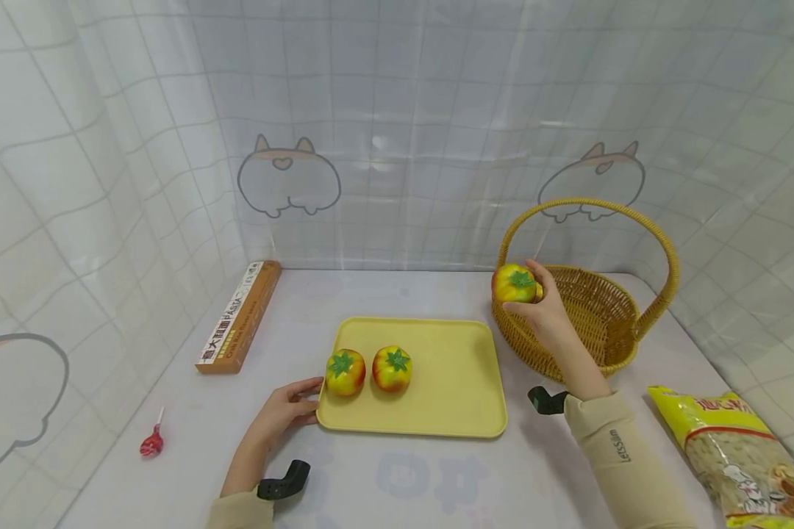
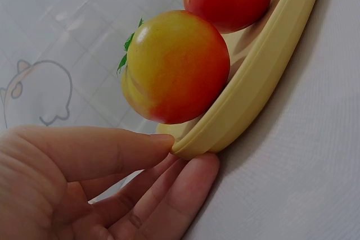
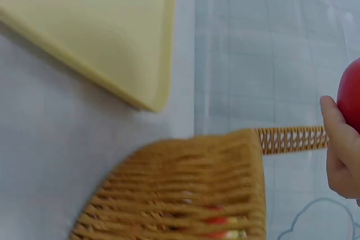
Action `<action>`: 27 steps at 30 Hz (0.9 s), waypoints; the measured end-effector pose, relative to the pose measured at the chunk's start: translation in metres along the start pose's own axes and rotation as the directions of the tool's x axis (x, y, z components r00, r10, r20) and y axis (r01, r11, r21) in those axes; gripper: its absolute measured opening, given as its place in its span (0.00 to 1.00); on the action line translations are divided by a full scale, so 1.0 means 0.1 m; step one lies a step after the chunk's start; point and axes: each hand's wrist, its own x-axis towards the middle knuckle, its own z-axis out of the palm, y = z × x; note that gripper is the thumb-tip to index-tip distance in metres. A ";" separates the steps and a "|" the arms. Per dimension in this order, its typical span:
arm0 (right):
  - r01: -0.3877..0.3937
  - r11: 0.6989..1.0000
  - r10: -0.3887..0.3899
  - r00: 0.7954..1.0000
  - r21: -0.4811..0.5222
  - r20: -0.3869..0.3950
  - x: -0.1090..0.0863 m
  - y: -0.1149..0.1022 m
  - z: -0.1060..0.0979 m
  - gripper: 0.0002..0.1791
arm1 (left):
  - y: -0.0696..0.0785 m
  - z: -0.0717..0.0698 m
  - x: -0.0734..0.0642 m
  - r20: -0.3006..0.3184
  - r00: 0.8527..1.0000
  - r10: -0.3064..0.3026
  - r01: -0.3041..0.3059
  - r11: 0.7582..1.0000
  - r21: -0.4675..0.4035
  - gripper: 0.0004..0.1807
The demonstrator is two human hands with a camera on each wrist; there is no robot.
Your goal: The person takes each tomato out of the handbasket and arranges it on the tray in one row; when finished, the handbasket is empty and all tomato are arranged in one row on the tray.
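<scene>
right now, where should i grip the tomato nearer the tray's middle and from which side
Probably best around the round sides of that tomato, below its green leafy top, coming from above and the right: the yellow tray is bare there, while the other tomato sits close on the left.

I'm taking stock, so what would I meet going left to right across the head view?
Lollipop, pasta box, left hand, left fruit on the tray, right fruit there, third fruit in the right hand, plastic bag.
</scene>
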 end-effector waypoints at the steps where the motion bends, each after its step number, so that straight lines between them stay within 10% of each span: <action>1: -0.012 1.000 0.012 1.000 0.003 0.008 -0.01 0.02 0.02 0.49 | 0.00 0.00 0.00 0.000 1.000 0.002 -0.002 1.000 0.000 0.29; 27: -0.172 0.983 0.181 0.971 -0.070 0.155 -0.15 0.52 0.57 0.45 | 0.00 0.00 0.00 0.000 1.000 -0.005 0.005 1.000 0.005 0.29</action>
